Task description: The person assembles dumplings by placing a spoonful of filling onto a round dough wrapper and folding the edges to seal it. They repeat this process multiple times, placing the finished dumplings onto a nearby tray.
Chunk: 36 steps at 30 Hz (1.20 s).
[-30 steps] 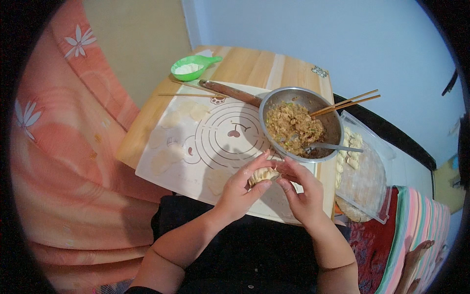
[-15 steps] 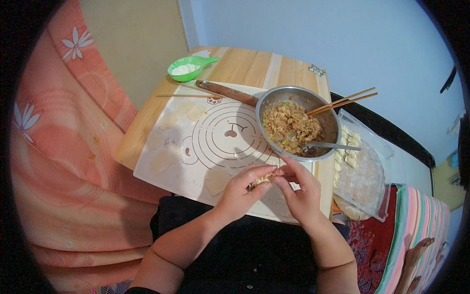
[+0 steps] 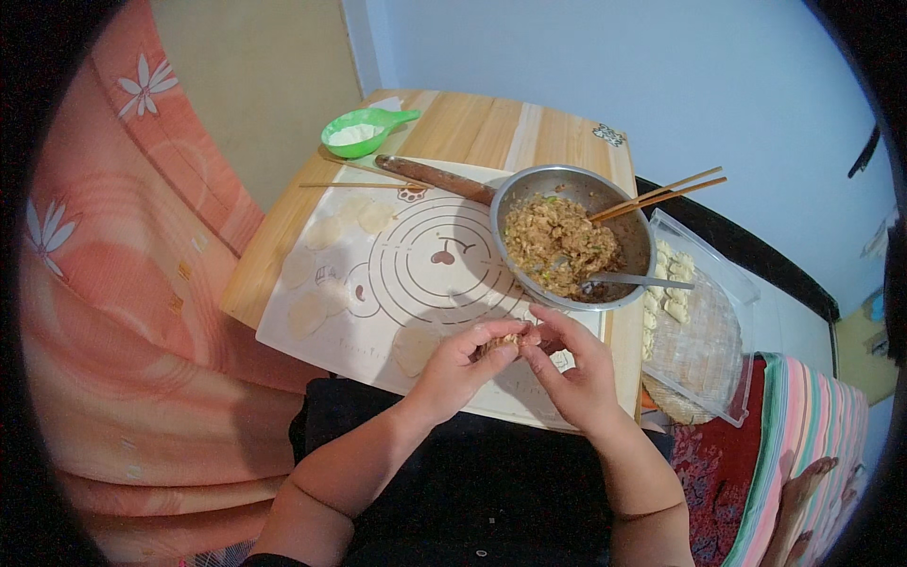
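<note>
My left hand (image 3: 455, 370) cups a small dumpling (image 3: 511, 339) over the near edge of the white mat (image 3: 378, 353). My right hand (image 3: 574, 376) pinches the dumpling's edge from the other side, thumb and fingertips together. Most of the dumpling is hidden by my fingers. Just beyond my right hand stands a metal bowl (image 3: 499, 215) of minced filling (image 3: 562, 241), with a spoon (image 3: 652, 281) and a pair of chopsticks (image 3: 661, 196) resting in it. Several round dough wrappers (image 3: 323, 232) lie on the mat's left side, one (image 3: 413, 350) close to my left hand.
A rolling pin (image 3: 435, 180) lies behind the mat, touching the bowl. Near it is a thin stick (image 3: 354, 185). At the back left sits a green scoop (image 3: 364, 142) with white flour. Right of the table, a round woven tray (image 3: 694, 364) holds several dumplings (image 3: 673, 276). Bare feet (image 3: 803, 491) show at far right.
My right fingers have shifted slightly along the dumpling's edge, and my left fingers have closed a little more over it. The things on the table have stayed put.
</note>
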Motion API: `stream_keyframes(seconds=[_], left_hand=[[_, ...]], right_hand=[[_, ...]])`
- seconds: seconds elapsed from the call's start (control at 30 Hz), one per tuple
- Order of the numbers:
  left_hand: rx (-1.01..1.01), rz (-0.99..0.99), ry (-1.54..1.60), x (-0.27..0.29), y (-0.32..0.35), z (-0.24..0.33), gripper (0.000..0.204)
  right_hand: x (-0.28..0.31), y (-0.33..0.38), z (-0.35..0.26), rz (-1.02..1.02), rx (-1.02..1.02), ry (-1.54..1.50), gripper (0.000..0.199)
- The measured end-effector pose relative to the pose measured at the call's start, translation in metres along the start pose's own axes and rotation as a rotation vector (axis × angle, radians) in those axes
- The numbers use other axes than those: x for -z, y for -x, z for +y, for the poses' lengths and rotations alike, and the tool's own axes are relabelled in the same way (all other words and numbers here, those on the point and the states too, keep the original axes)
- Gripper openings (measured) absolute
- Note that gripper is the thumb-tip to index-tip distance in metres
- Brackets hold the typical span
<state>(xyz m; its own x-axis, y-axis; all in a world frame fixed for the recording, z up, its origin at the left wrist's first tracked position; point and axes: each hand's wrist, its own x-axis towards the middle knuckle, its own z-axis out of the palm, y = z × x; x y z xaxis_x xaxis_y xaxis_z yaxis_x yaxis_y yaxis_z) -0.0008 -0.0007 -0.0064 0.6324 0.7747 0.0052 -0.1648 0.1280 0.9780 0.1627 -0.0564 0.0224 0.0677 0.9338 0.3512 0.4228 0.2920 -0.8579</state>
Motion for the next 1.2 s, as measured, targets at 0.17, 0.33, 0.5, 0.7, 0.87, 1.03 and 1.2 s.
stream_keyframes(seconds=[0.17, 0.33, 0.5, 0.7, 0.87, 1.03, 1.2], left_hand=[[0.166, -0.158, 0.507, 0.004, -0.004, -0.004, 0.047], [0.277, -0.195, 0.571, 0.004, -0.005, 0.002, 0.055], [0.298, -0.229, 0.485, 0.0, -0.005, -0.003, 0.064], [0.34, -0.225, 0.499, 0.006, 0.002, -0.002, 0.065], [0.307, -0.208, 0.256, 0.007, 0.002, 0.013, 0.059], [0.124, 0.032, 0.149, 0.02, -0.005, 0.014, 0.052], [0.014, 0.123, 0.044, 0.024, -0.004, 0.011, 0.049]], right_hand=[[0.004, -0.005, -0.005, -0.016, 0.129, 0.109, 0.052], [0.008, -0.007, -0.01, -0.228, 0.265, 0.336, 0.06], [0.008, 0.002, -0.003, -0.357, 0.098, 0.422, 0.061], [0.017, -0.003, 0.008, -0.481, 0.084, 0.225, 0.036], [0.039, -0.009, 0.018, -0.434, -0.201, 0.268, 0.029], [0.019, 0.002, 0.039, -0.275, 0.108, 0.534, 0.029], [0.006, -0.001, 0.033, -0.206, 0.209, 0.686, 0.031]])
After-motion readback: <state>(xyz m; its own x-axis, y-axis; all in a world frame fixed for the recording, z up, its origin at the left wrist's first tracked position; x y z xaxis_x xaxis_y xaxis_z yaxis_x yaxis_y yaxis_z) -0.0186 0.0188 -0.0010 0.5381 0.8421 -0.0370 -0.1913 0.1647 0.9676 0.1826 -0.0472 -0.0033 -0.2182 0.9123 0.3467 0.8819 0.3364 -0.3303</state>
